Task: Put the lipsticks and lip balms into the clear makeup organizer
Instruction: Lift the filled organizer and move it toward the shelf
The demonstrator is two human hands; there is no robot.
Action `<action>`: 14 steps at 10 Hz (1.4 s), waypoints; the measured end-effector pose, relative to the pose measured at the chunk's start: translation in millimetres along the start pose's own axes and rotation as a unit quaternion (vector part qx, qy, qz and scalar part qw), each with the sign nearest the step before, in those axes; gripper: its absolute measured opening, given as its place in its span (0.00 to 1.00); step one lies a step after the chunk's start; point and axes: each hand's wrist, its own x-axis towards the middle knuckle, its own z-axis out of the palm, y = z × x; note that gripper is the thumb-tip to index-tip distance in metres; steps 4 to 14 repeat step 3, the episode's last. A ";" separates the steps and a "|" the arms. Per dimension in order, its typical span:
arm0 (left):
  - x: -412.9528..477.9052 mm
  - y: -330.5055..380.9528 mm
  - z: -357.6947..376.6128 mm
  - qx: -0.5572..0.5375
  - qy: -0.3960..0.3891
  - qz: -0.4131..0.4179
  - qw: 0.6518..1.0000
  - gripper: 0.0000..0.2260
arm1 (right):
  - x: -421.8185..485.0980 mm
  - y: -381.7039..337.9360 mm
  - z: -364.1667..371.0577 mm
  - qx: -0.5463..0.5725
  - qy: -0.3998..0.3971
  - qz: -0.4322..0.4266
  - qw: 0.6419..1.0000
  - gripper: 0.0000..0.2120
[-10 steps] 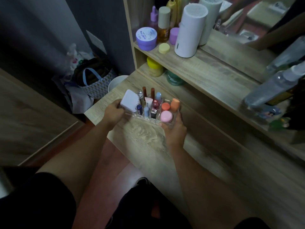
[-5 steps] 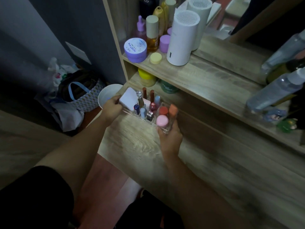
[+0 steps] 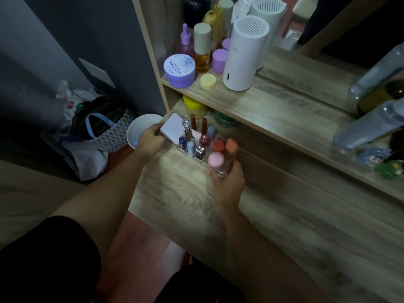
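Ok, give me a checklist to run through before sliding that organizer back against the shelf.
1. Left hand grips the left end of the clear organizer: ok.
2. Right hand grips the right end: ok.
3. Lipsticks and balms upright in the slots, such as the pink-capped one: ok.
4. White compact seated securely at the left end: cannot tell.
5. Clearance from the yellow-lidded jar and green jar behind: cannot tell.
6. Organizer resting flat on the desk: cannot tell.
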 end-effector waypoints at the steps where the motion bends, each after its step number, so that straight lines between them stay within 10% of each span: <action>1: 2.1 -0.1 -0.1 -0.003 -0.001 0.002 1.000 0.20 | 2.0 1.3 2.0 0.000 -0.006 0.017 1.000 0.31; 14: -3.6 3.1 1.2 0.043 0.005 -0.008 0.999 0.24 | 0.4 -2.2 -0.6 -0.015 -0.032 0.025 0.999 0.35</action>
